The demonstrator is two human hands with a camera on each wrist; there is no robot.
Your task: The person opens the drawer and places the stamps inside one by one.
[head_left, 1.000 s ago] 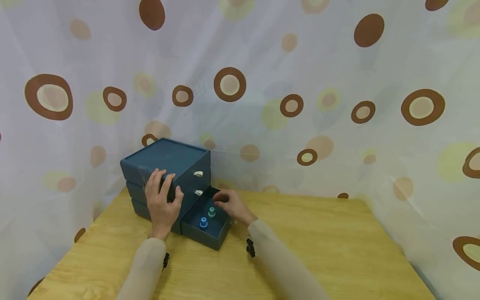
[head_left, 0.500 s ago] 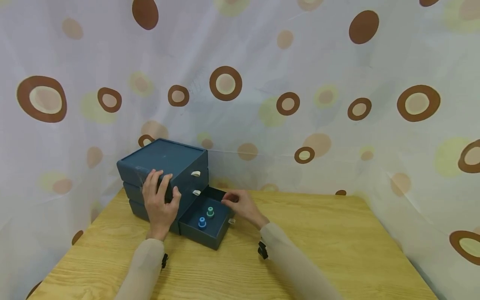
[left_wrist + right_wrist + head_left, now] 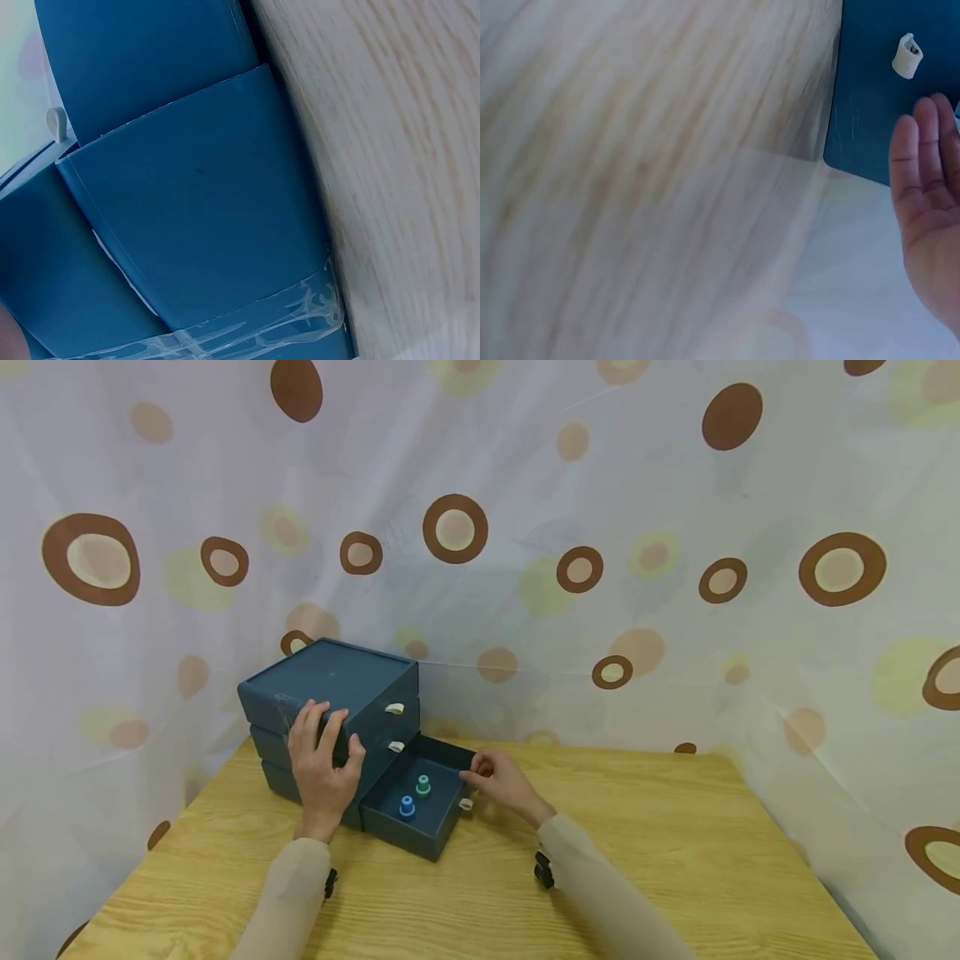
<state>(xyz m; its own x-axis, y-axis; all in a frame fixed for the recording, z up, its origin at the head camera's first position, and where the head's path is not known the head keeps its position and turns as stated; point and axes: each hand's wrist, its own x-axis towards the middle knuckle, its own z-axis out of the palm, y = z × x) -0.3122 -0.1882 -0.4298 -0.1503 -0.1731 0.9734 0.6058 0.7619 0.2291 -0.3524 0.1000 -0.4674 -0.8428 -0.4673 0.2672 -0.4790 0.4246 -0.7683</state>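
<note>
A dark blue three-drawer unit stands at the table's left, its bottom drawer pulled out. Inside the drawer sit a blue stepped peg and a green stepped peg. My left hand rests on the unit's near corner with spread fingers. My right hand is at the drawer's front rim, thumb and fingertips right by the edge and nothing visible in them. Just below it, a white loop tab sticks out from the drawer front. In the right wrist view that hand's fingers look nearly straight.
White loop tabs mark the upper two drawers, which are closed. Clear tape wraps the unit's side in the left wrist view. The wooden table extends right, with a spotted curtain behind.
My right hand has drawn back from over the drawer's inside to the right, reaching its front rim. The left hand, the drawer and both pegs have stayed put.
</note>
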